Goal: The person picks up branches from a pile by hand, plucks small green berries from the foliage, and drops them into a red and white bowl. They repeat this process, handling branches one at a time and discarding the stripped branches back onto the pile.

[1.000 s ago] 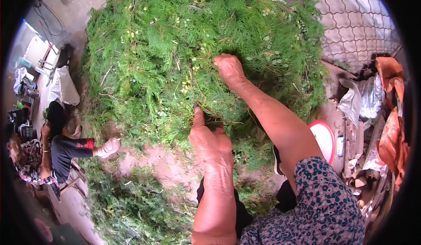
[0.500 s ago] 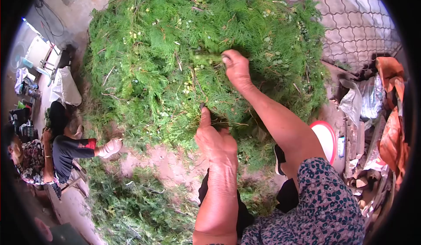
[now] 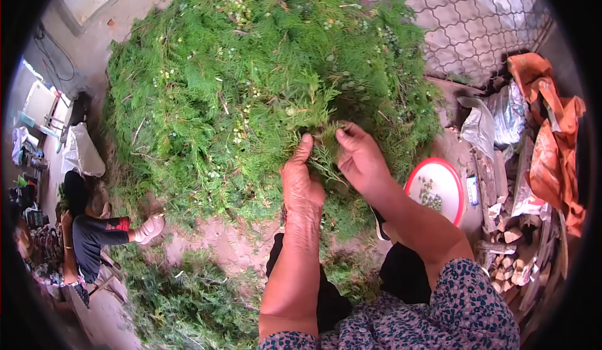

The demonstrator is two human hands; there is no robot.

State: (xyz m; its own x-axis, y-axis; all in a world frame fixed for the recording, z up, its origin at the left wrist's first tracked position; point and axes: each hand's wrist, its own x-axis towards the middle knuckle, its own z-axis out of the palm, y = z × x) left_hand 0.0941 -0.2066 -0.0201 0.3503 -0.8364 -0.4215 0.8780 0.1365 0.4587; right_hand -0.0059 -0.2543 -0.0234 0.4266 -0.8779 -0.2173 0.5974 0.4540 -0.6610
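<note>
A large heap of green conifer branches (image 3: 207,87) fills the middle of the view, with small pale cones among the leaves. Over its near edge, my left hand (image 3: 302,184) pinches a leafy green sprig (image 3: 323,156) between thumb and fingers. Just to the right, my right hand (image 3: 362,159) has its thumb and forefinger pressed together on the same sprig, close to the left fingertips. The other fingers of the right hand are curled in.
A red-rimmed white tray (image 3: 463,190) with small green bits stands at right, beside stacked firewood (image 3: 509,265) and an orange cloth (image 3: 549,162). Another person (image 3: 94,240) sits at far left. More cut branches (image 3: 182,293) lie at lower left.
My right hand has come down and toward me, from over the heap to beside my left hand. The view has shifted, and more of the red-rimmed tray shows.
</note>
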